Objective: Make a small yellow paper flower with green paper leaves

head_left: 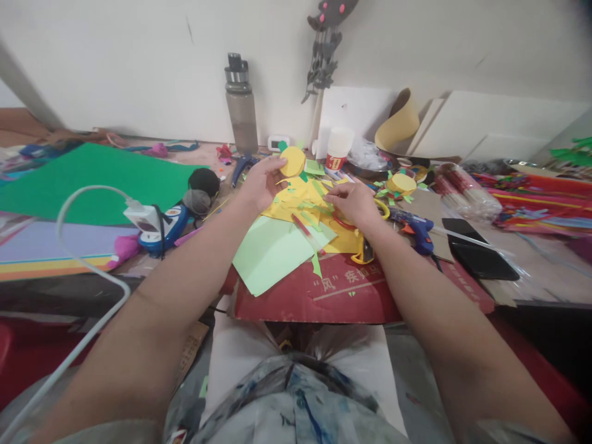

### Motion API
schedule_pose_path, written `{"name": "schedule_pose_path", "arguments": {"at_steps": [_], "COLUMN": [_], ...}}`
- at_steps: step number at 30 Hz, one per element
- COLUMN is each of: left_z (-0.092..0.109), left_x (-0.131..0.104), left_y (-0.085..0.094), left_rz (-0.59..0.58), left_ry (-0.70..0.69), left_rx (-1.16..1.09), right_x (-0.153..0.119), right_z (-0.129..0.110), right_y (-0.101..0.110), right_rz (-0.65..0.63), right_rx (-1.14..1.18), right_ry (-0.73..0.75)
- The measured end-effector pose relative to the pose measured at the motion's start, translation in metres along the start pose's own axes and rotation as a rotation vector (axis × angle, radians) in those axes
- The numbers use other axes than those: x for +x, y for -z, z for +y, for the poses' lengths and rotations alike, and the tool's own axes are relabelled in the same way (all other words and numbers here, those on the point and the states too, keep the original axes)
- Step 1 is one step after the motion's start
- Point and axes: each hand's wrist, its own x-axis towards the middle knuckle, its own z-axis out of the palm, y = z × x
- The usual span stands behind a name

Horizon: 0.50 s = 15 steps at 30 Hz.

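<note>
My left hand (264, 184) pinches the edge of a round yellow paper disc (293, 162) with small green paper pieces sticking out around it. It is raised above a heap of yellow paper scraps (296, 196). To the right of the heap, my right hand (355, 203) has its thumb and fingers drawn together; what they hold, if anything, I cannot make out. Yellow-handled scissors (362, 250) lie just below that hand. A red pen (308, 233) rests across a light green paper sheet (272, 256) between my arms.
A second yellow disc (401, 184) with green pieces lies at right, near a blue glue gun (419, 231) and a black phone (481, 248). Behind stand a bottle (242, 117) and a paper cup (339, 148). Left are green sheeting (106, 182) and a power strip (164, 231) with a white cable.
</note>
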Motion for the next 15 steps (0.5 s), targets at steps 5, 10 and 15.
{"name": "schedule_pose_path", "arguments": {"at_steps": [5,10,15], "left_z": [-0.0002,-0.0006,0.0002], "left_x": [0.0011,0.0023,0.002], "left_y": [0.0006,0.0014,0.001], "left_rz": [-0.009,-0.005,-0.01], "left_ry": [0.004,0.005,-0.008], "left_rx": [0.012,0.002,-0.008], "right_x": [-0.0006,-0.001,-0.002], "right_z": [-0.0028,-0.0046,-0.0057], "right_y": [-0.001,0.001,0.0059], "right_rz": [0.024,0.071,0.027], "right_rx": [0.029,0.213,0.383], "right_ry": [-0.013,0.02,-0.06]}}
